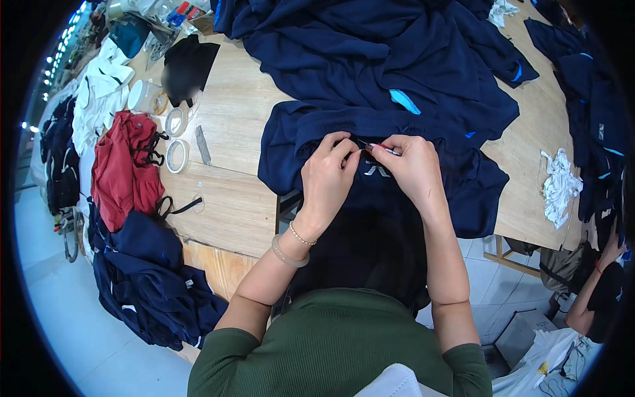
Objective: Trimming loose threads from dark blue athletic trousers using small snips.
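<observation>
A navy garment [284, 142] with a gathered, elastic-looking waistband lies at the near edge of the table, partly hanging over it. My left hand [329, 175] pinches the waistband's edge between thumb and fingers. Close beside it, my right hand [413, 169] grips a small red-handled pointed tool [390, 151], its thin dark tip turned toward my left fingertips. The fingers cover most of the tool, so its exact kind does not show. A pale printed mark [377, 171] sits on the dark fabric just below the hands.
More navy garments [370, 49] are heaped beyond the hands. Tape rolls [176, 156], a clear tub [142, 96] and red clothing [129, 172] lie leftward. White scraps [562, 188] lie on the right of the wooden table [225, 212]. Another person's arm [595, 278] shows far right.
</observation>
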{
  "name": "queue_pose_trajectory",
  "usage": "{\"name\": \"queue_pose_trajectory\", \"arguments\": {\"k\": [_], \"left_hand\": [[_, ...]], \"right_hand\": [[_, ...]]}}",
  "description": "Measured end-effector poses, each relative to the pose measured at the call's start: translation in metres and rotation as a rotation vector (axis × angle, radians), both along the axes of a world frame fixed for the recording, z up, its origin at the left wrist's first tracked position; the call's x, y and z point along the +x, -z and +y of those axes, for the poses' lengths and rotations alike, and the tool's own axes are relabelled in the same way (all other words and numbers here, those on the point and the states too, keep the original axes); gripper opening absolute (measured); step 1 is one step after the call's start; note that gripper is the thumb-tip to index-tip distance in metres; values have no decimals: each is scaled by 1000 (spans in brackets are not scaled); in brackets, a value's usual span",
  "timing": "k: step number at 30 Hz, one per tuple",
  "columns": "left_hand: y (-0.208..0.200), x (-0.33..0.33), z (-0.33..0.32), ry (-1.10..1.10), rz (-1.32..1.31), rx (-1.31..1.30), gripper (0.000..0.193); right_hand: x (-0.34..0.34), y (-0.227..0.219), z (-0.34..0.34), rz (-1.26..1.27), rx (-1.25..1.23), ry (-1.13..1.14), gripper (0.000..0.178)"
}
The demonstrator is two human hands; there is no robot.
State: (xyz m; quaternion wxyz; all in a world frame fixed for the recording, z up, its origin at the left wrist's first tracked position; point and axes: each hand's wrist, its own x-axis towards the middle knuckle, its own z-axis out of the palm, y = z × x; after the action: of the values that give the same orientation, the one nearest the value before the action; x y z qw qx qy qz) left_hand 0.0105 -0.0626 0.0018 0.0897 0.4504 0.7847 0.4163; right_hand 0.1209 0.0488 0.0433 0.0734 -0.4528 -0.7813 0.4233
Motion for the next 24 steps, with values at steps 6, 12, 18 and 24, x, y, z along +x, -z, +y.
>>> {"name": "queue_pose_trajectory", "arguments": {"k": [6,12,18,24], "left_hand": [[4,-2,2,-3,83,22,8],[7,-2,3,1,62,44,8],[8,-5,4,7,59,53,8],[7,-5,5,9,41,60,8]], "right_hand": [[-3,-11,2,-41,85,-17,31],[-10,-5,3,-79,155,-42,29],[-12,-4,3,-61,189,-33,29],[-15,-5,4,-61,214,-35,28]]}}
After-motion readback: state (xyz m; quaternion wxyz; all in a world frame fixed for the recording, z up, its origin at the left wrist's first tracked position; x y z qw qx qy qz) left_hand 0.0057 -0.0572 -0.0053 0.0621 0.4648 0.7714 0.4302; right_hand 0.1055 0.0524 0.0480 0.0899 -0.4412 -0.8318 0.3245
